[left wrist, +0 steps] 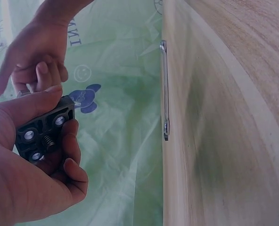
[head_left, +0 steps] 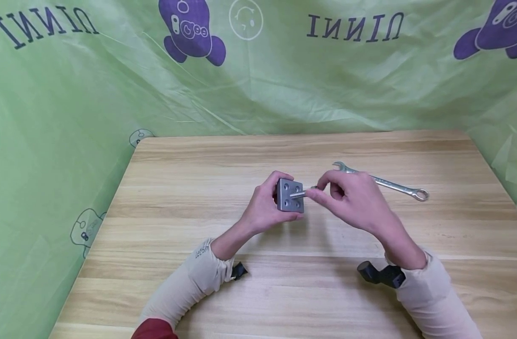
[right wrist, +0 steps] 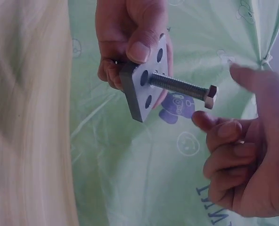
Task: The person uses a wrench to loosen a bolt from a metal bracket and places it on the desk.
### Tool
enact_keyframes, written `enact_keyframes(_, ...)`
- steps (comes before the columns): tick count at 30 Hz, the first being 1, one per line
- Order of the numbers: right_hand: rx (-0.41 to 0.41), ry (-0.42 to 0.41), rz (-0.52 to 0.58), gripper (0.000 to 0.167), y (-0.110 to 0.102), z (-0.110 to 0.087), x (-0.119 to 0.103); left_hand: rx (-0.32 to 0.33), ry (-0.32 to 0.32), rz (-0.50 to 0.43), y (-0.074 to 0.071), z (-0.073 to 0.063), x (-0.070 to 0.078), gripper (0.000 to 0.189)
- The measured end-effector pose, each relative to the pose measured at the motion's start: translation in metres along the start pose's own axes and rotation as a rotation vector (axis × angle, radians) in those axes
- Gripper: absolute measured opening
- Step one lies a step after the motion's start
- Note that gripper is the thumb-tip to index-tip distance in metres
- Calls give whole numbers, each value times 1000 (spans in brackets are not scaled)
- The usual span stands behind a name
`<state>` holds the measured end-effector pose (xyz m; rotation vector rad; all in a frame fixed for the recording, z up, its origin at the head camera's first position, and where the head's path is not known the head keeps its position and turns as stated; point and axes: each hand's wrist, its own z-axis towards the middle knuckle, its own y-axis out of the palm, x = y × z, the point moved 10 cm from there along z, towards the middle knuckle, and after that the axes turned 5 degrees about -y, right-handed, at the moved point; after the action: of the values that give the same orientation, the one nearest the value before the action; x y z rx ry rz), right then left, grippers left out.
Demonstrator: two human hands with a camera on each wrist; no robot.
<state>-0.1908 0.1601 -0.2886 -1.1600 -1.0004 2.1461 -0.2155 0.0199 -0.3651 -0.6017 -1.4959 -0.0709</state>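
Observation:
My left hand (head_left: pixel 262 207) grips a square dark grey block (head_left: pixel 290 186) by its edges, above the table. The block has holes near its corners. A long threaded hex bolt (right wrist: pixel 182 87) stands in its middle, head outward. The bolt's threaded end (left wrist: pixel 49 141) shows on the block's recessed back in the left wrist view. My right hand (head_left: pixel 355 200) is at the bolt head. In the right wrist view its thumb and forefinger stand apart around the head, not pinching it; the other fingers curl loosely.
A combination wrench (head_left: pixel 395 186) lies on the wooden table (head_left: pixel 178 212), behind and right of my right hand. Green printed sheeting (head_left: pixel 114 94) hangs behind the table and along its sides. A black wrist mount (head_left: pixel 381 275) sits at each sleeve cuff.

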Motion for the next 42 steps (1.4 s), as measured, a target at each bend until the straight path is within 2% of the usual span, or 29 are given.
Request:
enact_keyframes(2, -45, 59, -23, 32, 6, 0, 4, 2, 1, 0, 0, 0, 0, 76)
enact_keyframes(6, -93, 109, -26, 46, 12, 1, 7, 5, 11, 7, 0, 0, 0, 76)
enact_keyframes(10, -107, 130, 0, 46, 15, 1, 7, 4, 18, 20, 0, 0, 0, 77)
enact_keyframes(14, -110, 128, 24, 35, 14, 1, 5, 6, 19, 17, -1, 0, -1, 76)
enact_keyframes(20, -91, 73, 46, 16, 9, 2, -1, 8, 15, 4, -1, 0, -2, 76)
enact_keyframes(24, -28, 12, 74, 8, 2, 1, -5, 4, 9, 7, -1, 1, -2, 76)
enact_keyframes(30, 88, -108, 119, 19, -6, -1, -12, -1, 10, 12, 0, 1, -1, 77)
enact_keyframes(37, 84, -145, 163, 31, -5, -2, -16, -7, 6, 9, 1, 1, 0, 77)
enact_keyframes(42, 119, -270, 158, 36, -6, -1, -26, -3, 0, -4, -1, 0, 0, 77)
